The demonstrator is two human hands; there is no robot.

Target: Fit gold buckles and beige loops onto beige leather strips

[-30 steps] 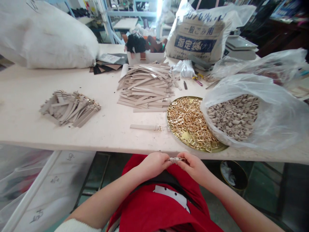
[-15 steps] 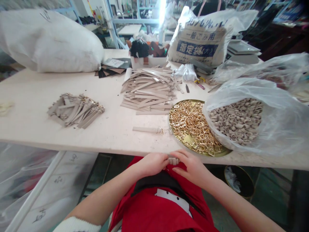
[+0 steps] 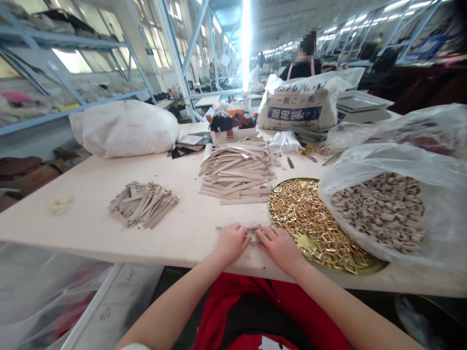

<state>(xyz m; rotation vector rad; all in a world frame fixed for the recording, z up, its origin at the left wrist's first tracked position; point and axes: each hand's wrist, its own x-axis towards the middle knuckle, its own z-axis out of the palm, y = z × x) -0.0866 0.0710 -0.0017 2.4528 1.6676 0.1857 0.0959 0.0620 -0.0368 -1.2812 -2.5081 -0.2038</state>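
A beige strap with a gold buckle lies near the table's front edge, mostly covered by my fingers. My left hand is closed over the strap's plain length. At the buckle end, my right hand has its fingers curled around the strap. Just right of that hand is a round gold tray heaped with gold buckles. Beside it, a clear plastic bag lies open, full of small beige loops.
Plain beige strips are piled behind my hands. Buckled straps form a heap at left. White sacks, a box of dark pieces and a printed bag line the back. A person is beyond.
My hands have risen from my lap, where they held small beige loops, onto the strap lying on the table. Those loops no longer show in my hands. My view has tilted upward.
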